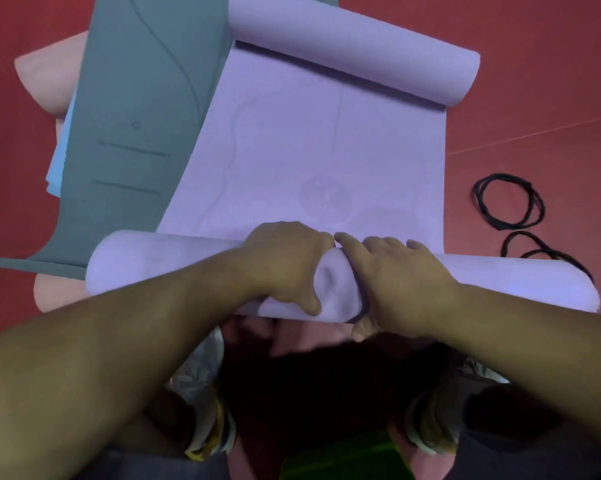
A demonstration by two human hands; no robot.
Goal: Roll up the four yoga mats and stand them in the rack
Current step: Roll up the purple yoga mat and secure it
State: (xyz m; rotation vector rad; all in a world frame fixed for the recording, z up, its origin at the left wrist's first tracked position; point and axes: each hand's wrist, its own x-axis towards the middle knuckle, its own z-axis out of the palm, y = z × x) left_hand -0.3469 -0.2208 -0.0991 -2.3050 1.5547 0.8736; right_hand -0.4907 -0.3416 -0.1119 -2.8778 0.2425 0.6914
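A purple yoga mat (309, 161) lies on the red floor, its near end wound into a thick roll (160, 268) that runs across the view. The far end (361, 46) curls up in a loose roll of its own. My left hand (285, 265) grips the near roll at its middle, thumb underneath. Right beside it, my right hand (399, 282) curls over the roll with its thumb below. A thin black band (363, 301) circles the roll at the edge of that hand. A grey mat (136, 116) lies flat to the left, over a pink mat (50, 77) and a light blue mat (58, 157).
Two or more black bands (510, 202) lie loose on the floor to the right, another band (538, 254) touching the roll's right end. My shoes (205, 420) stand just behind the roll, with something green (344, 455) at the bottom edge. The rack is out of view.
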